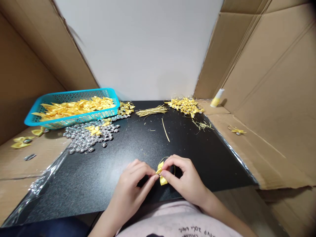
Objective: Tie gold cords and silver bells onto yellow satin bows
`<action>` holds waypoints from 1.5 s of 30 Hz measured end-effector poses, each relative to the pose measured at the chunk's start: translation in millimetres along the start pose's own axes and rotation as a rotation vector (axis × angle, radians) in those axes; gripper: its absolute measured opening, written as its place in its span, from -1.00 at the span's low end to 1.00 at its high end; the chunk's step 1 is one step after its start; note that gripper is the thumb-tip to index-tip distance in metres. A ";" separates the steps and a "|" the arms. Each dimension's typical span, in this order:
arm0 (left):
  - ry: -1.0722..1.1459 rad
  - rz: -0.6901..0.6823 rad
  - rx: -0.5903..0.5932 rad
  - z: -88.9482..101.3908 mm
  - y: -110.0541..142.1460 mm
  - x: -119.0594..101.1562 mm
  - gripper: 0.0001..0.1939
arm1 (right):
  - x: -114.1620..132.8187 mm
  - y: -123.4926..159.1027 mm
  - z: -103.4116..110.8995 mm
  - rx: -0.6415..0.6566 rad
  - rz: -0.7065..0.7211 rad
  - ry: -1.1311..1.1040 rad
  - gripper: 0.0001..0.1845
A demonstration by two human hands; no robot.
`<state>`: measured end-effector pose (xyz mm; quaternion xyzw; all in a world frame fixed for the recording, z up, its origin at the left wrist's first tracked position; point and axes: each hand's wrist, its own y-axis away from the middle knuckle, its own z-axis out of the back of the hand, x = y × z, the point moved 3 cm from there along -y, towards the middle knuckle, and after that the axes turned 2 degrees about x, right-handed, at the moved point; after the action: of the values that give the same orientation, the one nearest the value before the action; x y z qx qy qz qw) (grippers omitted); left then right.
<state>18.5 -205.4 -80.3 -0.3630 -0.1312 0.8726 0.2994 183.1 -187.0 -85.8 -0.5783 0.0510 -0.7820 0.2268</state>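
Note:
A yellow ribbon bow is held between my two hands, just above the table's near edge. My left hand pinches the bow's left side with thumb and forefinger. From the right, my right hand pinches it near the middle, thumb and forefinger together. A thin gold cord loops out behind the bow and past my right fingers. The bow's centre is partly hidden by my fingertips. A single gold strand lies on the table beyond my hands.
A turquoise basket of yellow bows stands at back left, with silver beads before it. Gold cords lie at the back. Beaded bows and cord scraps are at back right, near a white-and-yellow spool. Cardboard walls flank the black table.

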 end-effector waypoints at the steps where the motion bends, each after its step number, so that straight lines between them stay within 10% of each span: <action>1: -0.006 -0.008 0.011 0.1 0.1 0.0 -0.89 | 0.2 0.1 -0.4 0.015 -0.002 -0.010 -0.90; 31: 0.145 0.092 0.067 -1.2 2.8 6.8 -0.86 | 6.9 1.3 1.4 0.090 0.150 0.039 -0.87; 45: -0.078 -0.113 -0.017 -1.5 -2.1 -4.1 -0.84 | 9.4 2.3 -0.5 -0.030 0.241 0.176 -0.86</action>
<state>22.8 -206.3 -78.2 -0.3233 -0.1706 0.8666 0.3396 181.2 -193.0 -78.5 -0.5005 0.1515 -0.7960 0.3048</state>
